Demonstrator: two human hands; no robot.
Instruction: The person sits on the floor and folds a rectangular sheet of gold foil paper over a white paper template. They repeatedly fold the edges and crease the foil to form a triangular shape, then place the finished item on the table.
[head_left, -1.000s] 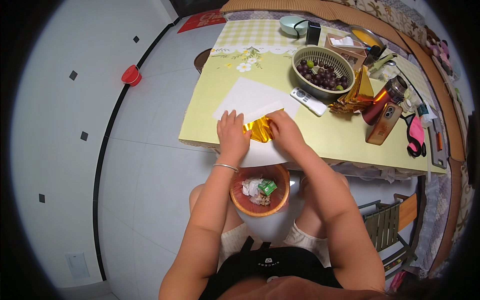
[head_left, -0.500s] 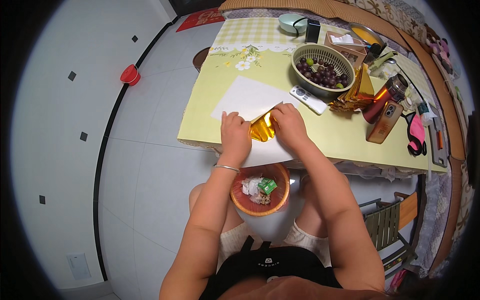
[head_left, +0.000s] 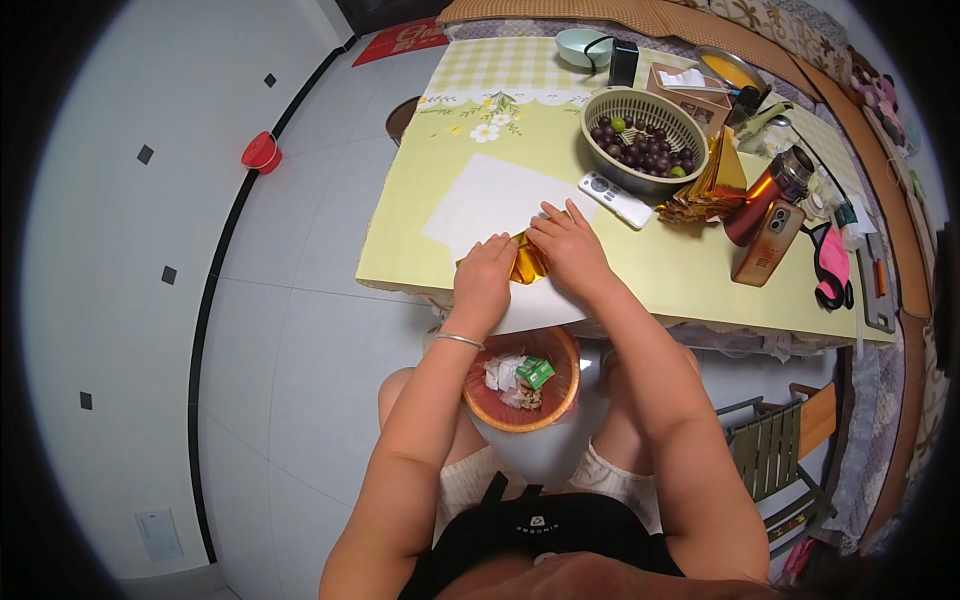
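A piece of shiny gold foil (head_left: 528, 264) lies at the near part of the table, mostly under the 2 hands, with its brightest patch showing in the narrow gap between them. The left hand (head_left: 484, 277) and the right hand (head_left: 568, 248) are close together, palms down, fingers stretched out over the foil; the thumbs are hidden. The foil rests on white paper (head_left: 485, 200), which spreads beyond the left fingertips and also shows nearer the body, below both hands. A slim bracelet (head_left: 460, 340) circles the left wrist.

Just beyond the right hand, to its right, is a white remote (head_left: 620, 204). Past that stands a colander (head_left: 608, 172) of dark grapes (head_left: 648, 157), with a couple of green ones among them. Farther right of the right hand, a fanned stack of gold foil (head_left: 715, 190) sits beside a red flask (head_left: 762, 205); in front of the flask a phone (head_left: 768, 245) leans, tilted, and a pink-and-black item (head_left: 831, 265) lies beyond it. The tablecloth (head_left: 680, 290) is pale green. Below the hands, between the knees, an orange-rimmed bin (head_left: 471, 395) holds a green box (head_left: 535, 373) and crumpled white scraps. Well off to the left of the left hand, a red bucket (head_left: 261, 153) stands by the wall.
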